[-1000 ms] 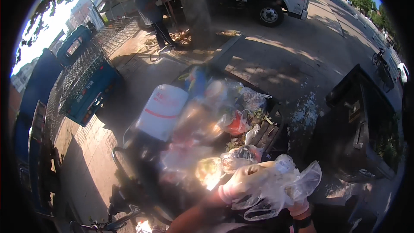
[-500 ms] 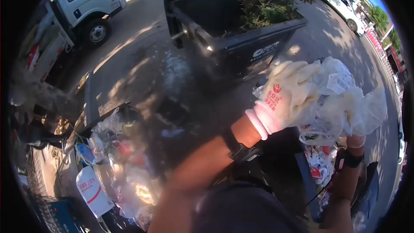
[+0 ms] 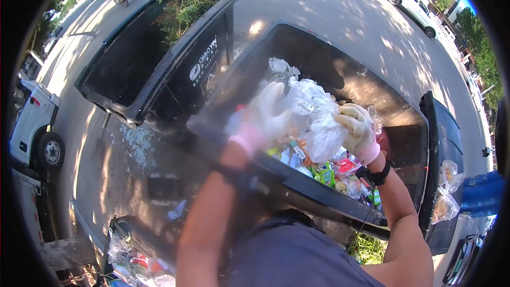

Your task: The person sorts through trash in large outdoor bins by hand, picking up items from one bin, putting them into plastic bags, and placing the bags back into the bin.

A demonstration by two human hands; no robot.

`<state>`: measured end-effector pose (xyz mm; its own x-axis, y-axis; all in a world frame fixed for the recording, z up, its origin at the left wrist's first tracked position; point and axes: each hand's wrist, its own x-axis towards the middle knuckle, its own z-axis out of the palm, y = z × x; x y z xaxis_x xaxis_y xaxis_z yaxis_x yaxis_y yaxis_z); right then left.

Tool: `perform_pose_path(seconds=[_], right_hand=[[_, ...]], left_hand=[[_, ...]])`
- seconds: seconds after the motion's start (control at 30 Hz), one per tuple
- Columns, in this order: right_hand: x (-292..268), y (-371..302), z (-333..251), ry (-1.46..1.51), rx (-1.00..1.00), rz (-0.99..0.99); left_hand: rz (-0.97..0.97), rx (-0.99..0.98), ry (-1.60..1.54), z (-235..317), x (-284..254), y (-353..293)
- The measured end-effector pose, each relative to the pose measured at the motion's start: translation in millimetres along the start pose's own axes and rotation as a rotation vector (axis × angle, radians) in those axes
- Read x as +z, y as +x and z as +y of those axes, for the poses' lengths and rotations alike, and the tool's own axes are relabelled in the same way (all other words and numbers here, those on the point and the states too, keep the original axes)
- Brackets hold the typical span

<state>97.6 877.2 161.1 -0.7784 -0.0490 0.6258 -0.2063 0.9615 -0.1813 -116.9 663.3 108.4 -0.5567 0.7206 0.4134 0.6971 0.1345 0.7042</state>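
Observation:
Clear and whitish plastic bags [image 3: 311, 98] are bunched between my two gloved hands above an open dark bin [image 3: 340, 48]. My right hand [image 3: 357, 127], in a white glove with a pink cuff, is closed with curled fingers on the right side of the bunch. On the other side, my left hand [image 3: 265, 111], gloved alike, is smeared by motion beside the bags. Its grip cannot be made out. A pale, blurred piece [image 3: 234, 123] shows left of it. Below the bags lies mixed litter [image 3: 348, 172], with green, red and white wrappers.
Another dark bin [image 3: 175, 82] with leafy branches [image 3: 183, 13] stands at the left. A smaller container of litter [image 3: 133, 258] sits at the lower left. A white truck [image 3: 34, 127] is at far left. Knotted bags [image 3: 447, 191] hang beside the bin lid [image 3: 443, 138].
My view has swung right, and the bin of litter has come into sight beneath my hands. My hands have moved apart, the left one to the left, with the bags between them.

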Motion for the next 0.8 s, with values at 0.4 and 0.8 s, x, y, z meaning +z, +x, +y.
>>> perform_pose_path(seconds=[0.4,0.8], right_hand=[[-23,-26,7,-0.176,0.048,-0.025],[-9,-50,9,-0.176,0.213,-0.039]], left_hand=[[-0.454,-0.389,-0.404,37,37,55],[0.103,-0.411,-0.281,18,14,49]])
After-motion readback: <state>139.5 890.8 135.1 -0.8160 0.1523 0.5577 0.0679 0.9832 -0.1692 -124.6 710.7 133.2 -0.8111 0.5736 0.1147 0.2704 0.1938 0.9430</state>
